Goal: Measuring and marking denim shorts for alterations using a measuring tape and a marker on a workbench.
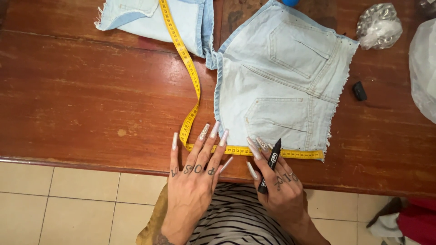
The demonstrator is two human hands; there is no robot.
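Right hand [281, 183]: fingers curled around a black marker pen with a white label [270, 165], held slanted with its upper end over the near edge of the garment; the long nails of this hand touch the tape just beside it. Left hand [193, 174]: flat and spread, gripping nothing, its fingertips [213, 131] pressing on a yellow flexible measuring tape [193, 81] where the tape bends at the near left corner of the garment. The tape lies straight along the near edge of a pair of pale blue denim shorts with frayed hems [281, 86], ends at their right corner, and from the bend runs up the table past their left side and out of the top of the view. The shorts lie spread flat, back pockets up, on a reddish-brown worn wooden table [81, 100], close to its near edge. A small black cap-like object [359, 90] lies just right of the shorts. A crumpled clear plastic bag [378, 26] sits at the far right, apart from them. Below the table edge: pale floor tiles [68, 204] and the person's black-and-white striped clothing [236, 218].
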